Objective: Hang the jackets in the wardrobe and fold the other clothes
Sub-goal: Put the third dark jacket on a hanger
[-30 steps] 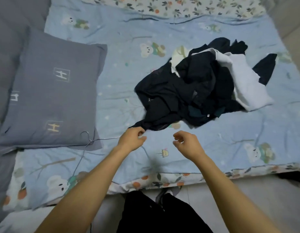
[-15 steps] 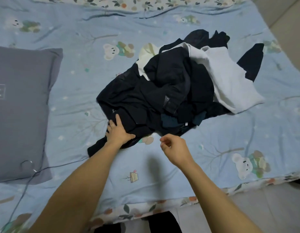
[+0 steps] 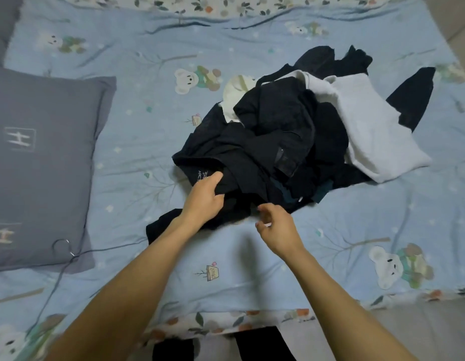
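While right hand (image 3: 277, 231) hovers, left hand (image 3: 204, 199) grips dark garment (image 3: 241, 162)

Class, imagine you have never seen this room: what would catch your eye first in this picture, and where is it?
First, the dark heap of clothes in the middle of the blue bedspread, with a pale grey garment on its right side. Next, the left hand gripping dark fabric at the heap's near edge, the right hand beside it.

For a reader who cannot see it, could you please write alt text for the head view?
A person's left hand grips a dark garment at the near edge of a clothes pile on a blue bedspread; the right hand hovers beside it. A grey pillow and wire hanger lie to the left.
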`<state>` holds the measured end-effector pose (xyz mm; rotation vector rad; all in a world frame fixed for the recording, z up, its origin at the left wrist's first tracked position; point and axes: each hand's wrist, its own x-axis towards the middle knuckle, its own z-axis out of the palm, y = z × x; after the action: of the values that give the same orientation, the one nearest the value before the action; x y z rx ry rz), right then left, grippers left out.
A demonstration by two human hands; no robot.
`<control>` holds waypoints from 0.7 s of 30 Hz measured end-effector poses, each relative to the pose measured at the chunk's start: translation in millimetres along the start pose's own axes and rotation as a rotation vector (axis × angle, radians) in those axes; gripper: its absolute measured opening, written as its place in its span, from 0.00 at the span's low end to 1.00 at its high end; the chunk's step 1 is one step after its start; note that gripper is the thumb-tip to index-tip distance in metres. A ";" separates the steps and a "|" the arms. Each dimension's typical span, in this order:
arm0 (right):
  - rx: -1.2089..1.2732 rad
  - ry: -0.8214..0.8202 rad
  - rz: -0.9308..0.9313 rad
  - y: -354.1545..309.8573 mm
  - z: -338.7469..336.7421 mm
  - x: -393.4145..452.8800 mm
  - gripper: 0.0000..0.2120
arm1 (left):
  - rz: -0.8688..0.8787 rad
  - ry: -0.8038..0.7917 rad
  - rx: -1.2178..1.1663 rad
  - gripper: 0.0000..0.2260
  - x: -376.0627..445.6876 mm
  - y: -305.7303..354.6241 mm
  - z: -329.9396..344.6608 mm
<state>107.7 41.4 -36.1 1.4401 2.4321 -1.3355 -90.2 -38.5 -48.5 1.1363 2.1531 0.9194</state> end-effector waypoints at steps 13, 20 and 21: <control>-0.502 0.093 -0.053 -35.0 -2.2 -30.6 0.16 | 0.059 -0.075 -0.057 0.03 -114.5 13.0 -49.9; -0.222 0.158 -0.102 -45.4 -10.1 -48.4 0.18 | -0.338 -0.287 0.320 0.51 -106.7 1.9 -29.6; -0.228 0.178 -0.123 -47.5 -21.0 -45.7 0.19 | -0.321 -0.310 0.339 0.49 -97.4 9.5 -24.1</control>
<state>107.7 13.1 27.0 1.4276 2.7187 -0.9425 -53.6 -125.3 -12.7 0.9656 2.1872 0.2250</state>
